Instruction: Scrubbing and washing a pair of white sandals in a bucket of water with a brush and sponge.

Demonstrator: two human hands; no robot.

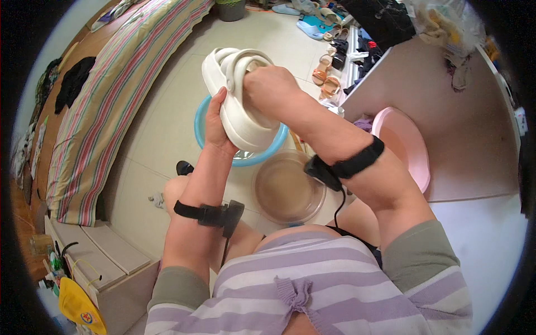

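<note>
A thick-soled white slipper [252, 127] with crossing straps is held up in front of me, tilted, above a blue basin [254, 161]. My left hand [219, 125] grips its near left side, thumb along the edge. Curled fingers of my right hand [271, 89] reach in under the straps at the slipper's opening. Whatever those fingers hold, if anything, is hidden by the hand and the straps. Closer to me, between my legs, a clear round basin [289, 188] of cloudy brownish water stands on the floor.
A pink basin [421, 153] stands at the right against a pale panel [463, 139]. Orange sandals [329, 86] and other shoes lie at the far right. Along the left runs a striped cloth [125, 84], with a low cabinet [106, 251] nearer me.
</note>
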